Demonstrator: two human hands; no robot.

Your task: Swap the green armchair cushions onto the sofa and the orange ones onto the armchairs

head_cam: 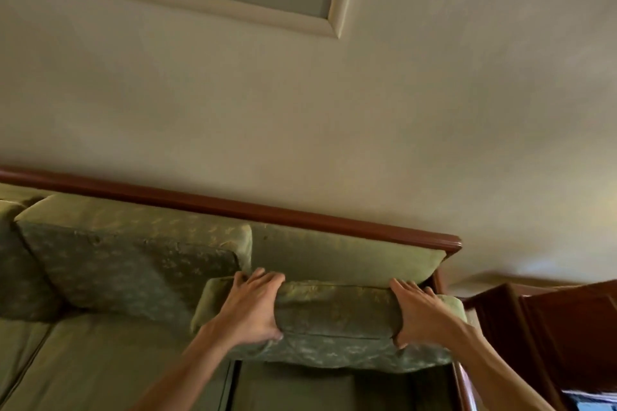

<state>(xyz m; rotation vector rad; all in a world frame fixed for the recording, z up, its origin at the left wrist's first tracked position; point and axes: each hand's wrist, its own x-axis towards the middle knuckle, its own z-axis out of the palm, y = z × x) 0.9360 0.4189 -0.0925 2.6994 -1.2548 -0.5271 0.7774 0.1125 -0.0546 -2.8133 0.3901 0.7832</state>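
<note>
So that it seats against the sofa (334, 233) back, both hands, left hand (248, 309) and right hand (422, 314), clamp the green patterned cushion (337, 320) by its top edge.

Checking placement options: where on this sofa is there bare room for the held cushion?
Both hands, left hand and right hand, grip the green cushion. Free: the bare backrest between the patterned back cushion and the sofa's right end, and the seat at lower left. Left of that cushion, it's taken.

Plain beige wall (334, 110); pale-framed picture (337, 3); dark wooden cabinet (551, 327) at right.
</note>
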